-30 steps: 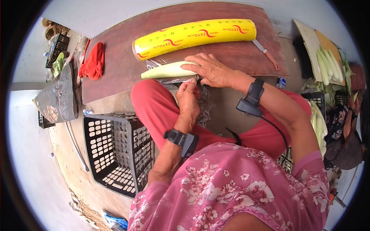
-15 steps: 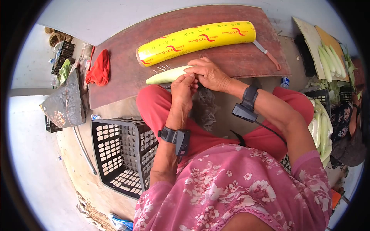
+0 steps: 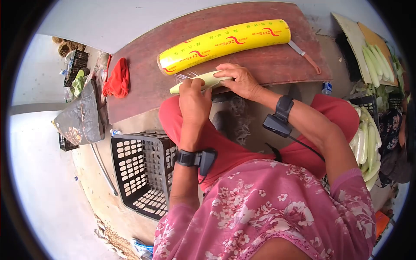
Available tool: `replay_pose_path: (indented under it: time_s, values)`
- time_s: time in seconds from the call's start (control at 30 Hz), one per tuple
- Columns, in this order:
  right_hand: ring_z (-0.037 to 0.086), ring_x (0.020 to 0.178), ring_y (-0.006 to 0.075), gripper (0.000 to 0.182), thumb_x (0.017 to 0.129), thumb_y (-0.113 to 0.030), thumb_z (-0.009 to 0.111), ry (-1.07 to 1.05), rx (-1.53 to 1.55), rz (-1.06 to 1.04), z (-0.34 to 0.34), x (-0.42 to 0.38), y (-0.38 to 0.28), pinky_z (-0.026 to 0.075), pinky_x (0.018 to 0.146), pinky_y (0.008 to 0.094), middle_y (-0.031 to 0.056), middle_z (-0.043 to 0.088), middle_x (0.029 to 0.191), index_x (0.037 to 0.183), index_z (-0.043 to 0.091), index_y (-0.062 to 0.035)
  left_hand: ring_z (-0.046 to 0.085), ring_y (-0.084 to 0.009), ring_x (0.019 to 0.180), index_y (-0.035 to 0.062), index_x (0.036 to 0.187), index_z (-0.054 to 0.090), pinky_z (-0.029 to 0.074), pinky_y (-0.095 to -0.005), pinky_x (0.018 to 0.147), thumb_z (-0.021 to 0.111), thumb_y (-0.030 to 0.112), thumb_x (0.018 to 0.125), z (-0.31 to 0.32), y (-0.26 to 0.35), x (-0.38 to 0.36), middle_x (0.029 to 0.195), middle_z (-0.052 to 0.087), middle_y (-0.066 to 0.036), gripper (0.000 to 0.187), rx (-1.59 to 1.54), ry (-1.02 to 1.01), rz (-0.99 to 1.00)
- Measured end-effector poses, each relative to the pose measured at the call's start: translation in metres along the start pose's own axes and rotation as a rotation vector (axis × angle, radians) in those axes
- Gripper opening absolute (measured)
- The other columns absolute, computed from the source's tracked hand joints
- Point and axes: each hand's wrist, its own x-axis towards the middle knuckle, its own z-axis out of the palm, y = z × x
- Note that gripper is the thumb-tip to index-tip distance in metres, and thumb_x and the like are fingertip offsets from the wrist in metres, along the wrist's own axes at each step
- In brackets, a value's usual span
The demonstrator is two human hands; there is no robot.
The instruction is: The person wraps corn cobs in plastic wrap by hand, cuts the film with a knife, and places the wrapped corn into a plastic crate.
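A long, pale green, tapered vegetable (image 3: 209, 79) lies crosswise at the table's near edge, below the film roll. My left hand (image 3: 194, 96) is closed over its left part, leaving the pale tip out to the left. My right hand (image 3: 241, 80) grips the right end, fingers across the top; its thumb is mostly hidden. Shiny streaks that look like clear film show just above the left fingers. Behind both hands lies a big yellow roll of cling film (image 3: 225, 44) with red lettering.
On the dark red table (image 3: 138, 91) are a red cloth (image 3: 117, 78) and a knife (image 3: 306, 57) with a pinkish handle. A black plastic crate (image 3: 130, 173) stands at my left. More pale green vegetables (image 3: 366, 145) are heaped at my right, near another person's arm (image 3: 401, 125).
My left hand has shifted left along the vegetable and now curls over it from above. The right hand stays at the right end. The whole view has shifted slightly.
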Motion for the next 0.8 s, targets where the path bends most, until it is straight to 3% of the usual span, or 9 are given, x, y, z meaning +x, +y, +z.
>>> replay_pose_path:
  time_s: [0.03, 0.13, 0.27, 0.37, 0.57, 0.67, 0.77, 0.8]
  values:
    - [0.058, 0.109, 0.0267, 0.032, 0.077, -0.003, 0.064, 0.006, 0.028, 0.018, 0.001, 0.0, 0.0, 0.047, 0.092, 0.034, 0.0123, 0.059, 0.121, 0.108, 0.068, -0.0092, 0.055, -0.0322, 0.094, 0.0055, 0.084, 0.058, 0.047, -0.0437, 0.076, 0.075, 0.01, 0.068, 0.003, 0.005, -0.003, 0.094, 0.057, -0.012, 0.023, 0.08, -0.056, -0.033]
    - [0.058, 0.108, 0.0259, 0.027, 0.077, -0.002, 0.063, 0.022, -0.011, 0.0, 0.0, 0.0, -0.003, 0.047, 0.09, 0.0342, 0.012, 0.059, 0.119, 0.104, 0.067, -0.0071, 0.056, -0.0314, 0.09, 0.0057, 0.084, 0.06, 0.047, -0.0415, 0.075, 0.077, 0.014, 0.067, 0.008, 0.013, -0.005, 0.092, 0.057, -0.013, 0.025, 0.31, -0.109, -0.069]
    - [0.058, 0.105, 0.0282, 0.015, 0.076, -0.002, 0.064, 0.019, -0.01, -0.027, -0.003, 0.0, -0.011, 0.046, 0.089, 0.0358, 0.0123, 0.06, 0.116, 0.091, 0.061, -0.0045, 0.056, -0.0292, 0.086, 0.0081, 0.084, 0.062, 0.045, -0.0412, 0.072, 0.069, 0.016, 0.073, 0.021, 0.004, -0.009, 0.088, 0.057, -0.01, 0.015, 0.499, -0.084, -0.046]
    - [0.058, 0.103, 0.0307, 0.011, 0.076, -0.002, 0.065, 0.012, -0.047, -0.102, -0.004, 0.001, -0.006, 0.046, 0.087, 0.0369, 0.0125, 0.06, 0.114, 0.084, 0.056, -0.0043, 0.054, -0.0275, 0.087, 0.0084, 0.08, 0.06, 0.04, -0.0381, 0.071, 0.058, 0.009, 0.076, 0.021, -0.003, -0.011, 0.088, 0.055, -0.01, 0.004, 0.46, -0.087, -0.016]
    - [0.056, 0.101, 0.0311, 0.012, 0.077, -0.002, 0.066, -0.048, -0.07, -0.127, -0.008, 0.001, -0.009, 0.045, 0.087, 0.0381, 0.0114, 0.06, 0.113, 0.081, 0.055, -0.0046, 0.055, -0.0313, 0.088, 0.0059, 0.079, 0.059, 0.042, -0.0437, 0.077, 0.058, 0.007, 0.076, 0.012, -0.012, -0.03, 0.089, 0.056, -0.012, 0.003, 0.419, -0.173, -0.061]
    - [0.056, 0.1, 0.0306, 0.012, 0.077, -0.002, 0.066, -0.067, -0.057, -0.155, -0.009, 0.002, -0.007, 0.044, 0.087, 0.0382, 0.0107, 0.06, 0.112, 0.08, 0.055, -0.0044, 0.056, -0.0372, 0.091, 0.0008, 0.095, 0.057, 0.046, -0.0465, 0.079, 0.056, -0.002, 0.074, 0.01, -0.018, -0.042, 0.099, 0.054, -0.02, 0.022, 0.277, -0.231, -0.244]
    - [0.055, 0.096, 0.0308, 0.014, 0.076, -0.001, 0.066, -0.053, -0.063, -0.204, -0.01, 0.003, -0.008, 0.044, 0.085, 0.0384, 0.0095, 0.06, 0.109, 0.079, 0.053, -0.0047, 0.058, -0.0373, 0.094, -0.0042, 0.115, 0.047, 0.052, -0.0452, 0.074, 0.055, -0.005, 0.076, 0.037, -0.047, -0.068, 0.111, 0.049, -0.024, 0.039, 0.121, 0.178, -0.37]
    - [0.055, 0.094, 0.031, 0.015, 0.075, 0.0, 0.066, -0.04, -0.06, -0.221, -0.009, 0.003, -0.007, 0.044, 0.083, 0.0387, 0.0086, 0.06, 0.105, 0.079, 0.052, -0.0051, 0.057, -0.0367, 0.097, -0.0038, 0.121, 0.042, 0.052, -0.045, 0.074, 0.056, -0.004, 0.078, 0.034, -0.047, -0.064, 0.116, 0.047, -0.023, 0.045, -0.146, 0.183, -0.601]
